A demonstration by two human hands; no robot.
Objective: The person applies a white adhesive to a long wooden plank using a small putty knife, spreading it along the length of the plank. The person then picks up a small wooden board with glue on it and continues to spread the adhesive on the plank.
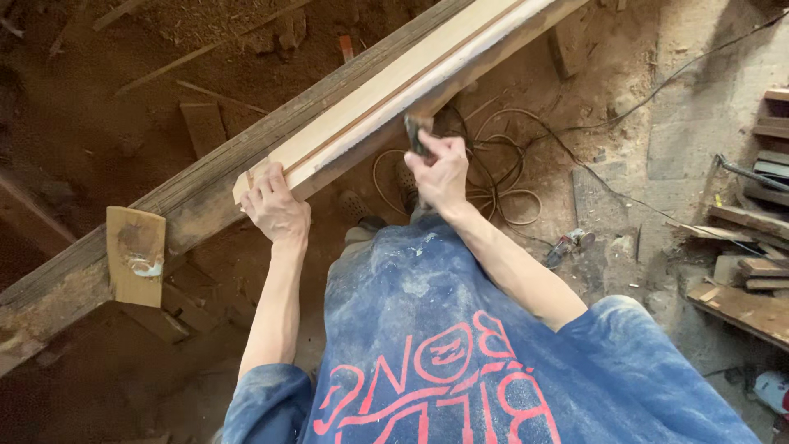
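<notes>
Hands on long pale planed wooden board (394,86), which lies diagonal on a rough dark timber beam (123,226). Left hand (275,210) grips the board's near end, fingers (267,182) curled over its top face, holding it. Right hand (442,173) sits under the board's lower edge, fingers (427,150) closed around a small dark sanding block (415,131) that touches that edge. Below the right fingers: looped pale cable (501,177) on the sawdust-covered floor (616,107). Further right of them, small power tool (567,245) on the floor, then stacked wood offcuts (756,271). Left of the left fingers, short plywood scrap (136,255) fixed to the beam.
</notes>
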